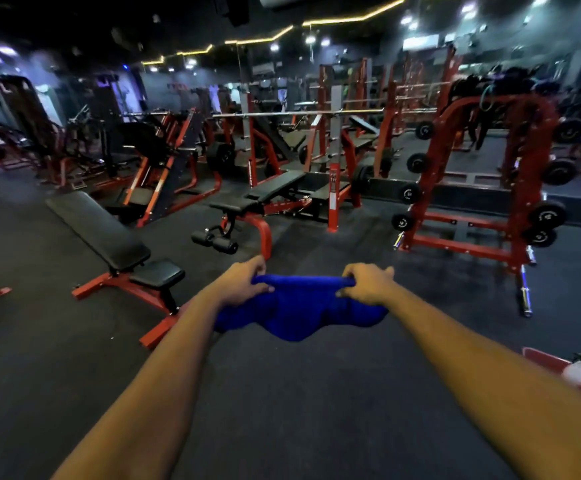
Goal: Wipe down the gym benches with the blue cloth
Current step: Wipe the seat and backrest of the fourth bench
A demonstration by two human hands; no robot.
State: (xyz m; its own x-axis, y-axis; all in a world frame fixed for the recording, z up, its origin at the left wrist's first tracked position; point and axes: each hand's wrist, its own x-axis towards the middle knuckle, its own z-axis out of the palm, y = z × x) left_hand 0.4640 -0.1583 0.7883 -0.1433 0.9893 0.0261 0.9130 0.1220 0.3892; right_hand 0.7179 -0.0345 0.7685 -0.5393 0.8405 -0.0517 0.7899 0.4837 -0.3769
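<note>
gripped along its top edge by both hands, the blue cloth (299,306) is held in the air ahead of the person, above the dark floor (282,410). left hand (244,284): fingers curled round the cloth's upper left corner. right hand (365,284): fingers bunched round the upper right corner. cloth is stretched between the hands and sags below them in folds. adjustable bench (98,226), black pads on a red frame, stands to the left, well apart from the cloth; its long pad appears tilted up. second bench (268,188), foot rollers at its near end, stands ahead beneath a barbell (299,114). plate rack (483,188) with black weight plates stands to the right. spray bottle (578,368) stands on a red surface (545,363) at the lower right.
</note>
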